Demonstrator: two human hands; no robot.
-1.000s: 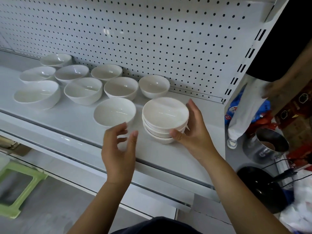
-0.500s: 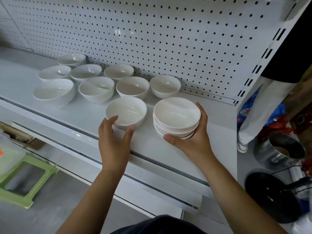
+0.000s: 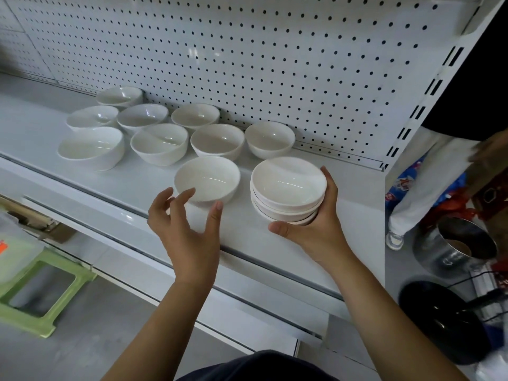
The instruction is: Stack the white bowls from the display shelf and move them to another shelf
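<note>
Left hand (image 3: 187,235) drawn back from single bowl (image 3: 207,178), fingers spread, right hand (image 3: 310,229) gripping upright stack (image 3: 287,185), rims up

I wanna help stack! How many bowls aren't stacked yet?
9 on the shelf: one bowl by the left hand, four in the row behind, three behind those, one rearmost. Excluding the stack in the right hand.

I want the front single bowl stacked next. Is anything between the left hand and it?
Nothing visible. The left hand is spread open right at the near wall of the front single bowl; the stack in the right hand stands to its right, apart.
</note>
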